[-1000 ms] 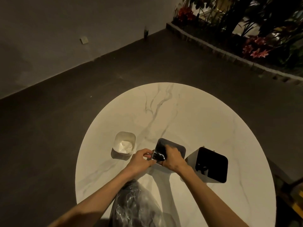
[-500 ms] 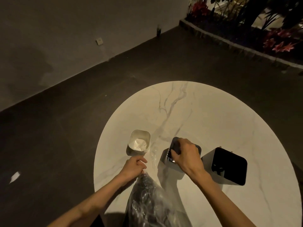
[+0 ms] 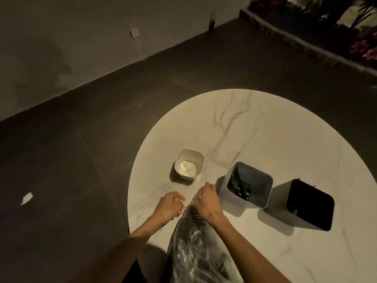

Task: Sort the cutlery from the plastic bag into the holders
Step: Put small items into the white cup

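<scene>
A clear plastic bag [image 3: 195,252] of dark cutlery lies on the round marble table [image 3: 275,135] near its front edge. My left hand [image 3: 170,205] is curled at the bag's left rim and holds it. My right hand [image 3: 206,203] sits on the bag's mouth, fingers pinching the clear plastic. Three holders stand beyond the bag. The small white holder [image 3: 201,159] has pale pieces in it. The grey middle holder [image 3: 225,190] has dark cutlery at its bottom. The grey right holder [image 3: 280,194] looks dark inside, and its contents cannot be made out.
The table's left edge runs close to my left hand, with dark floor below. A scrap of white paper [image 3: 27,198] lies on the floor at left. A planter with red flowers [image 3: 363,48] borders the far right.
My right hand has left the middle holder and come back onto the bag's mouth. My left hand stays at the bag's edge. The camera view has shifted left.
</scene>
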`<state>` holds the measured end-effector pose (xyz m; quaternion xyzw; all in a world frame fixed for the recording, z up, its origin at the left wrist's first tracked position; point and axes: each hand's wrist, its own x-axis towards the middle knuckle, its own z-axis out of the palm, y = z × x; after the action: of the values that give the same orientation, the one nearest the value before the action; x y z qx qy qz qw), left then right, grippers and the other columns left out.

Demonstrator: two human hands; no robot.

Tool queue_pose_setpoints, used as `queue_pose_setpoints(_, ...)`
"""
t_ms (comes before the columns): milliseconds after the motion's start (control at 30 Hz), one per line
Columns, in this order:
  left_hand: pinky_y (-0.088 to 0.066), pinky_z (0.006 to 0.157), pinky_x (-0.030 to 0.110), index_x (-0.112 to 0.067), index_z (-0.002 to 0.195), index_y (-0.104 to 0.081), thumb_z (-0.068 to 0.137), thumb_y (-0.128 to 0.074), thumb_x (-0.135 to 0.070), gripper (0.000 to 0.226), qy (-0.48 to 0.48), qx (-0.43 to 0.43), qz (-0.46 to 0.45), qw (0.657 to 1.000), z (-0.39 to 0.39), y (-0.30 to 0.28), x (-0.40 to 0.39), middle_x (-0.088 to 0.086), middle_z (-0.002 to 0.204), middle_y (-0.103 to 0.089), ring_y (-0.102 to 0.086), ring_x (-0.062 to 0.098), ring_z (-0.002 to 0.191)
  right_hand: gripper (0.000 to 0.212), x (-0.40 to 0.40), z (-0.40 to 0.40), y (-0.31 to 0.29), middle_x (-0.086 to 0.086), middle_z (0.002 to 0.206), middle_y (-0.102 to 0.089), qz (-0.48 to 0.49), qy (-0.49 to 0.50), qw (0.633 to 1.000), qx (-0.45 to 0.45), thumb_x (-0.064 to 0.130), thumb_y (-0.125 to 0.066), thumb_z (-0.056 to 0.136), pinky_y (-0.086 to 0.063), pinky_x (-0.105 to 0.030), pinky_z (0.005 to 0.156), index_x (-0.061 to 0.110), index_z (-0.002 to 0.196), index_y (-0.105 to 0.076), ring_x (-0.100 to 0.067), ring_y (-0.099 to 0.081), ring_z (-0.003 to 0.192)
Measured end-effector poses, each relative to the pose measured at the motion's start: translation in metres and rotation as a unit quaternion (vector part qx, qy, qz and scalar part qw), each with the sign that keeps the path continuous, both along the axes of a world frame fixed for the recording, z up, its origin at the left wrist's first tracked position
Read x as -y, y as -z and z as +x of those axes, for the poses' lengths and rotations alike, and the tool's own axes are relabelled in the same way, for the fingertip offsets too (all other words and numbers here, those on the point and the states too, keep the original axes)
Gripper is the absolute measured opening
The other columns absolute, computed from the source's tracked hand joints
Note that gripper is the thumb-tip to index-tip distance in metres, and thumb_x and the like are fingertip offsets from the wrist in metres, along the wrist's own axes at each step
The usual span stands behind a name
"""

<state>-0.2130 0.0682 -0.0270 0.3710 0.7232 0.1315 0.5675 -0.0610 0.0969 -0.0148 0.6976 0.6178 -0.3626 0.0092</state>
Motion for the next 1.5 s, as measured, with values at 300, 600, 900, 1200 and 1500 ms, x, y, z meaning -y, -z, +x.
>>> queue_pose_setpoints(300,-0.056,0.066,0.031,-0.029,0.093,-0.068,0.089,-0.051,-0.016,0.023,0.007,0.039,0.004,0.999,-0.004,0.03,0.004,-0.005,0.079,-0.076,-0.07,0.015,0.07,0.038,-0.013,-0.009,0.046,-0.012,0.128,-0.043,0.016,0.117,0.993,0.025,0.012,-0.063,0.095,-0.054,-0.039,0.086,0.005,0.126,-0.043,-0.033,-0.061,0.101)
queue_pose_setpoints(600,-0.055,0.064,0.03,-0.032,0.095,-0.068,0.091,-0.055,-0.016,0.021,0.009,0.038,0.023,0.999,-0.016,0.018,0.001,-0.005,0.084,-0.076,-0.07,0.014,0.071,0.021,-0.013,-0.009,0.031,-0.011,0.097,-0.072,-0.025,0.117,0.992,0.034,0.021,-0.062,0.095,-0.057,-0.034,0.072,0.002,0.099,-0.071,-0.026,-0.068,0.079)
queue_pose_setpoints(900,-0.055,0.052,0.041,-0.025,0.104,-0.069,0.087,-0.066,-0.039,0.022,-0.036,0.099,0.134,0.985,-0.014,-0.054,-0.04,-0.002,0.084,-0.074,-0.067,0.017,0.062,0.023,0.001,0.002,-0.056,0.003,0.089,-0.072,0.106,0.109,0.98,-0.127,0.03,-0.061,0.097,-0.051,-0.013,0.063,0.016,0.115,-0.067,-0.006,-0.066,0.071)
queue_pose_setpoints(1200,-0.059,0.075,0.025,-0.02,0.107,-0.075,0.085,-0.079,-0.024,0.023,-0.001,0.123,0.219,0.968,-0.015,-0.091,-0.1,0.006,0.092,-0.075,-0.074,0.016,0.082,0.019,-0.049,-0.009,-0.093,0.01,0.069,-0.07,0.14,0.036,0.966,-0.213,0.038,-0.064,0.096,-0.054,-0.03,0.062,0.031,0.089,-0.081,-0.011,-0.062,0.049)
queue_pose_setpoints(1500,-0.053,0.072,0.015,-0.014,0.091,-0.076,0.09,-0.073,-0.018,0.005,0.05,-0.026,0.255,0.965,-0.025,-0.073,-0.12,-0.002,0.084,-0.075,-0.069,0.007,0.073,0.021,-0.06,0.001,-0.073,0.003,0.091,-0.073,0.126,0.068,0.974,-0.176,0.027,-0.065,0.094,-0.061,-0.033,0.063,0.017,0.111,-0.073,-0.013,-0.069,0.057)
